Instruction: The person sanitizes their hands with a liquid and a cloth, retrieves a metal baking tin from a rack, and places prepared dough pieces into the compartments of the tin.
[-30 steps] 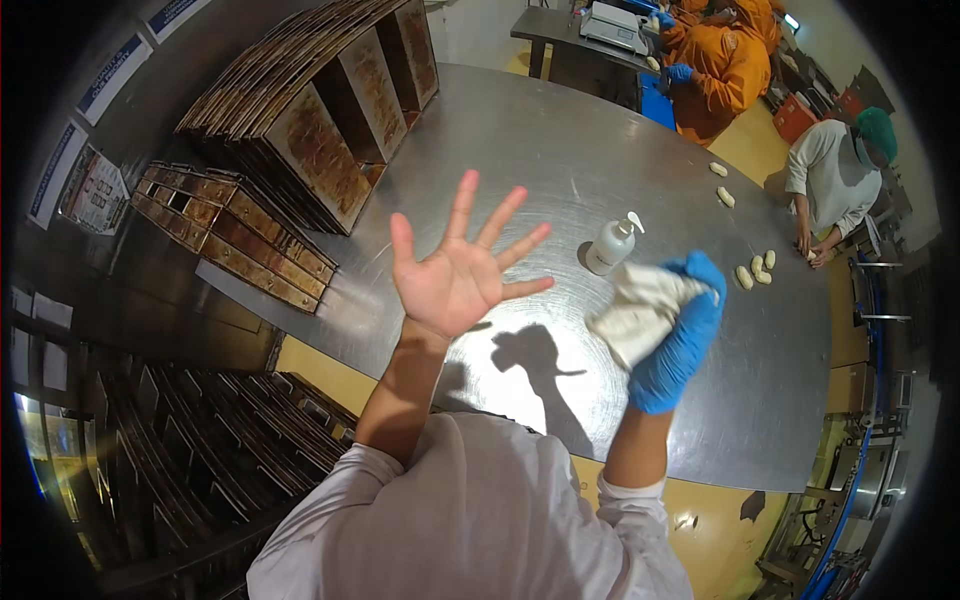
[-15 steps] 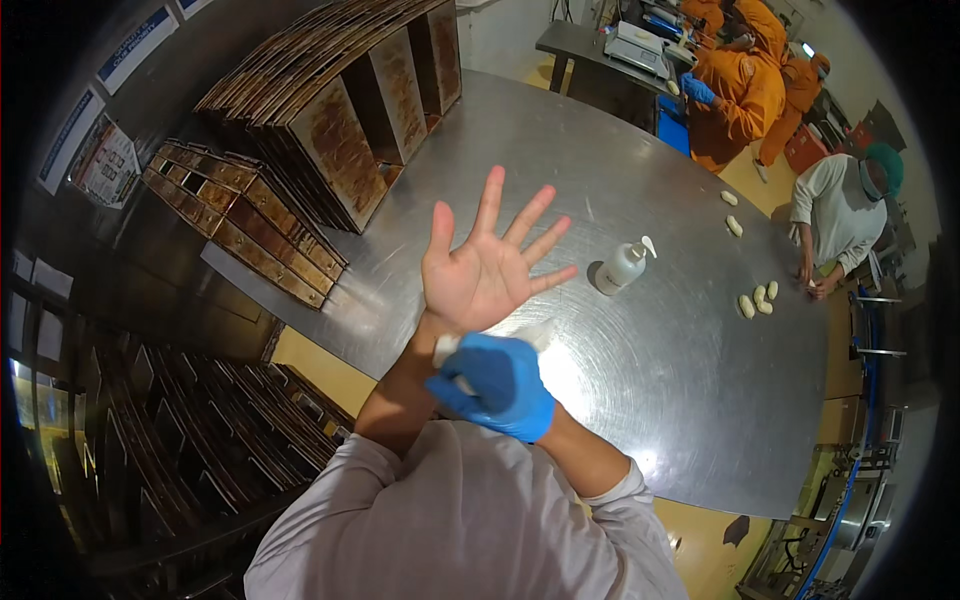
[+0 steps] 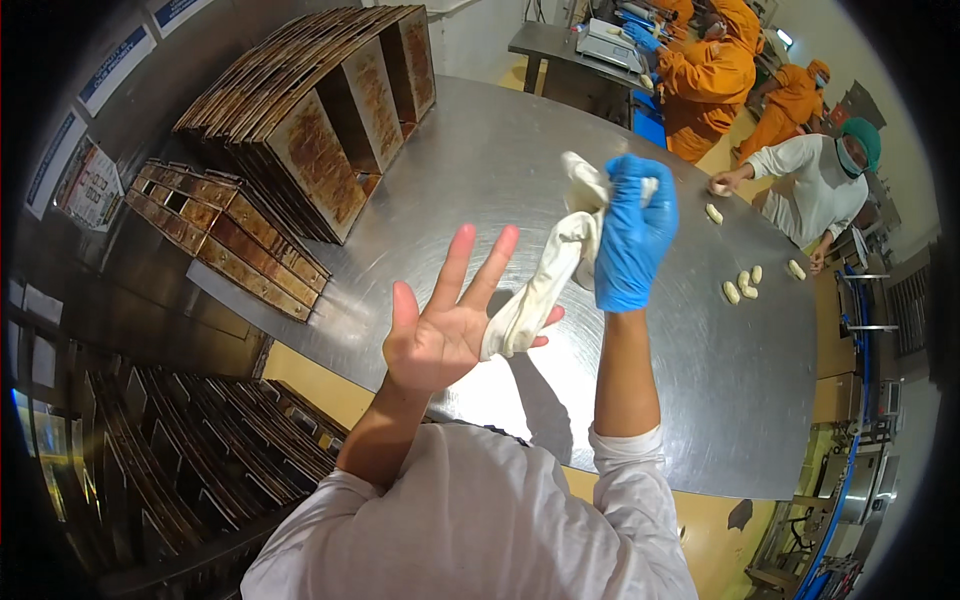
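My left hand (image 3: 440, 335), bare, is open over the near part of the steel table, palm showing and fingers spread. My right hand (image 3: 632, 235), in a blue glove, is raised and closed around a limp, creased white cloth (image 3: 545, 290). One end of the cloth bunches up at the glove's fingers. The other end hangs down to my left hand and covers part of its outer fingers; whether it touches them I cannot tell. The bottle seen earlier is hidden behind the cloth and glove.
Rusty baking tins (image 3: 335, 150) stand stacked on the steel table (image 3: 470, 130) at the far left, with a smaller tin set (image 3: 230, 235) nearer. Several dough pieces (image 3: 745, 285) lie at the right. A co-worker in white (image 3: 805, 185) reaches over the table's right edge; others in orange work beyond.
My right hand has moved up and right from my left wrist, drawing the white cloth out long. My left hand has shifted slightly down and left. The co-worker in white has reached toward the dough.
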{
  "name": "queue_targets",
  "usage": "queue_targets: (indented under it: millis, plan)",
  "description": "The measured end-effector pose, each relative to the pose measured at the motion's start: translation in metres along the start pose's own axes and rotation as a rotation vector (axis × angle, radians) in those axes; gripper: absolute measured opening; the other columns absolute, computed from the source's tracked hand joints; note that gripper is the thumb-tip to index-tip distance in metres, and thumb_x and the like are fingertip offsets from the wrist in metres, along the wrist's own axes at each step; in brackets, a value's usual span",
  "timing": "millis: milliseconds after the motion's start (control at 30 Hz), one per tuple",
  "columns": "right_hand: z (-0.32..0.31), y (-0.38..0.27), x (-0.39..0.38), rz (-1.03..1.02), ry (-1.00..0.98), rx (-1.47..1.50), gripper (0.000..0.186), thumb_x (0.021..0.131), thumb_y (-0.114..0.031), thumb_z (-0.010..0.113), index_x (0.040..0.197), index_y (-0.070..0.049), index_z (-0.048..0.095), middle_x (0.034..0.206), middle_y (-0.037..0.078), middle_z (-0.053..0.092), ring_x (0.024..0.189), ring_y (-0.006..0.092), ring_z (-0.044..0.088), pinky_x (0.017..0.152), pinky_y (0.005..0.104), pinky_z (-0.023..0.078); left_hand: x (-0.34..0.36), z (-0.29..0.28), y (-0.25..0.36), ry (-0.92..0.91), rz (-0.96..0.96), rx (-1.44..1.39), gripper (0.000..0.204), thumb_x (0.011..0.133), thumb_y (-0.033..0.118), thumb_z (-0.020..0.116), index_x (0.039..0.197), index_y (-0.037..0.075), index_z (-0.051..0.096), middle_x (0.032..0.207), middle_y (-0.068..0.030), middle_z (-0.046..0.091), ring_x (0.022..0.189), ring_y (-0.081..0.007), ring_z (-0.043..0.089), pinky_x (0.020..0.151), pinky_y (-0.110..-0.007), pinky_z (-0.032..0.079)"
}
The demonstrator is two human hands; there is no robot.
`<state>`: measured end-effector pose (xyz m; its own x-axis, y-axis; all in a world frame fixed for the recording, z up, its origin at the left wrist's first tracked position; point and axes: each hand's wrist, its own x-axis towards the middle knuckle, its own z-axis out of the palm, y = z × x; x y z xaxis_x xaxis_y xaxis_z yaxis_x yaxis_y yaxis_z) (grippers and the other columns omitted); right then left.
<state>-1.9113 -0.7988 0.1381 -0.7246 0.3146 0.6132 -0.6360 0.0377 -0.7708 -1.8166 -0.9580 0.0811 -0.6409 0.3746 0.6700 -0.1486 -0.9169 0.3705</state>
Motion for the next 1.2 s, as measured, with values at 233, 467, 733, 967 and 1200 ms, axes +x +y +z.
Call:
queue_targets:
  millis: [233, 467, 733, 967, 1200]
  plan:
    - [0.035, -0.017, -0.067, -0.385, -0.470, -0.468, 0.041, 0.084, -0.006, 0.059, 0.125, 0.001, 0.054, 0.122, 0.022, 0.055, 0.111, 0.0398, 0.054, 0.101, 0.0450, 0.040, 0.018, 0.009, -0.001, 0.445, 0.015, 0.356, 0.087, 0.084, 0.080, 0.025, 0.152, 0.036, -0.007, 0.160, -0.0135, -0.005, 0.140, -0.0476, 0.020, 0.111, -0.062, 0.018]
    - [0.001, 0.006, -0.120, -0.347, -0.749, -0.139, 0.038, 0.090, -0.011, 0.055, 0.126, -0.003, 0.055, 0.114, 0.018, 0.061, 0.098, 0.0370, 0.060, 0.088, 0.0399, 0.048, 0.033, -0.008, 0.019, 0.324, 0.064, 0.049, 0.086, 0.084, 0.078, 0.036, 0.152, 0.037, 0.005, 0.159, -0.0199, 0.000, 0.145, -0.0410, 0.006, 0.108, -0.070, 0.013]
    - [-0.063, -0.010, -0.095, 0.266, 0.028, 0.016, 0.023, 0.099, -0.022, 0.052, 0.112, -0.006, 0.062, 0.124, 0.013, 0.061, 0.113, 0.0211, 0.059, 0.095, 0.0330, 0.049, 0.035, -0.009, 0.028, 0.280, 0.158, -0.126, 0.078, 0.087, 0.073, 0.035, 0.152, 0.036, 0.013, 0.160, -0.0118, -0.006, 0.147, -0.0351, -0.002, 0.110, -0.070, 0.002]
    - [-0.021, -0.027, -0.067, 0.025, -0.149, 0.127, 0.031, 0.096, -0.007, 0.051, 0.126, -0.003, 0.055, 0.132, 0.013, 0.056, 0.123, 0.0240, 0.052, 0.105, 0.0358, 0.042, 0.033, 0.005, 0.011, 0.307, 0.170, -0.266, 0.082, 0.086, 0.076, 0.035, 0.152, 0.038, 0.006, 0.160, -0.0116, -0.004, 0.147, -0.0328, 0.003, 0.111, -0.066, 0.008]
    - [0.013, -0.036, -0.145, -0.162, -0.674, -0.160, 0.044, 0.073, 0.014, 0.051, 0.112, 0.002, 0.063, 0.108, 0.018, 0.065, 0.099, 0.0348, 0.062, 0.087, 0.0379, 0.049, 0.035, -0.028, 0.014, 0.298, 0.244, -0.127, 0.088, 0.082, 0.079, 0.037, 0.152, 0.038, 0.004, 0.160, -0.0116, -0.003, 0.147, -0.0360, 0.005, 0.113, -0.061, 0.013]
